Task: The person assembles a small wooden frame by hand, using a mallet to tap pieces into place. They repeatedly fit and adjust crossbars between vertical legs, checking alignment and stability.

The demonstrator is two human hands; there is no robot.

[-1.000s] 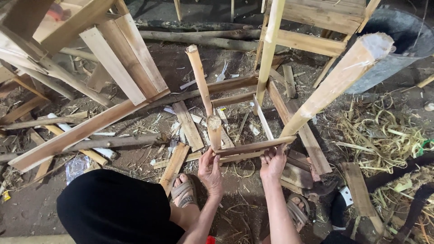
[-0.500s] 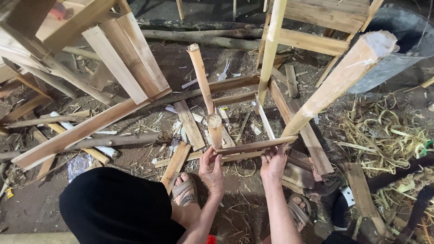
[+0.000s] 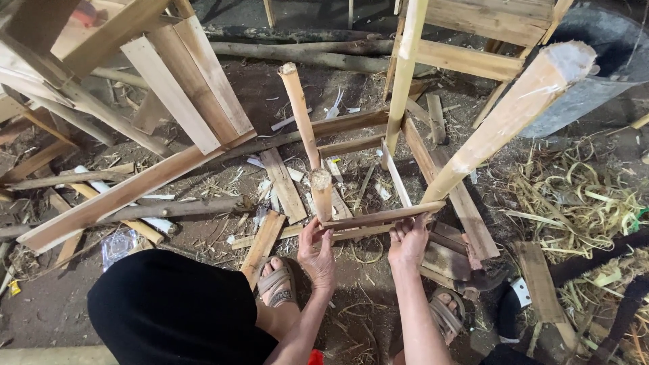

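The half-built bamboo frame (image 3: pixel 405 122) stands loose on the littered dirt floor (image 3: pixel 54 304) and could tip if pushed. Both hands grip its thin crosspiece (image 3: pixel 378 217): left hand (image 3: pixel 318 253) near the short post (image 3: pixel 322 192), right hand (image 3: pixel 407 241) clenched; a slip could pinch fingers.

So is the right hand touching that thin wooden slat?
Touching. The head view shows the right hand with its fingers curled onto the thin slat.
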